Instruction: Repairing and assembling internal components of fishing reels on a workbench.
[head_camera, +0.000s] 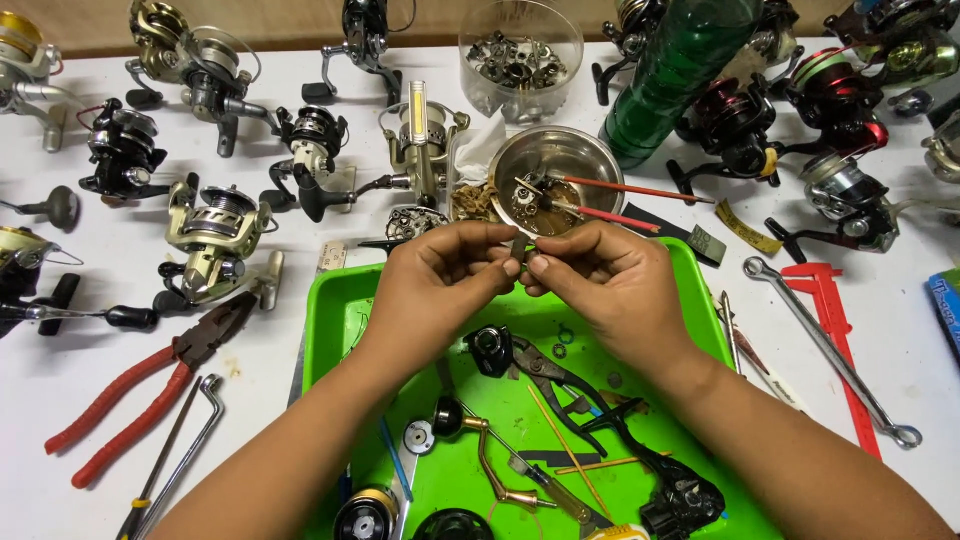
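Observation:
My left hand (440, 275) and my right hand (610, 280) meet fingertip to fingertip above the far edge of a bright green tray (340, 320). Between the thumbs and forefingers they pinch a small dark metal part (519, 252), mostly hidden by the fingers. Just beyond the hands stands a steel bowl (592, 152) with small reel parts and two red-handled brushes (625, 190) leaning in it. Under my forearms the tray holds dark pliers (555, 380), a black reel body (680, 495), a brass-coloured handle arm (490, 460) and thin sticks.
Several fishing reels (215, 235) lie across the white table on the left, back and right. Red-handled pliers (130, 405) and a bent hex key (190, 430) lie at the left. A spanner (830, 345) and red caliper (835, 340) lie right. A green bottle (670, 70) and clear parts tub (520, 55) stand behind.

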